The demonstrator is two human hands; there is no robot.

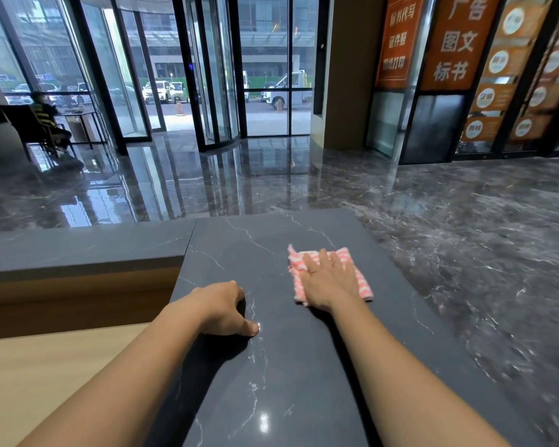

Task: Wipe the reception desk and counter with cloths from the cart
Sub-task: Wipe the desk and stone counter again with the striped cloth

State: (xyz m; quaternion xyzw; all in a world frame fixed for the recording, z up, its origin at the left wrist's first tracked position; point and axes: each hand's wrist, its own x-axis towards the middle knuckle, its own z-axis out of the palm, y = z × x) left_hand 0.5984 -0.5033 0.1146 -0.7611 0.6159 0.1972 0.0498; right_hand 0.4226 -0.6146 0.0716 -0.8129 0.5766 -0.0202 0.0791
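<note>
A pink and white striped cloth (359,279) lies flat on the dark marble counter top (259,253). My right hand (328,280) presses on the cloth with straight, spread fingers, covering its middle. My left hand (223,309) rests on the counter near its left edge, fingers curled under and thumb stretched toward me, holding nothing. The lower wooden desk surface (46,366) lies to the left below the counter. No cart is in view.
The counter's raised ledge (78,250) runs off to the left. Beyond the counter is a glossy dark marble floor (465,237), glass revolving doors (213,75) and orange signs (455,40). A person sits on a chair (42,124) at the far left.
</note>
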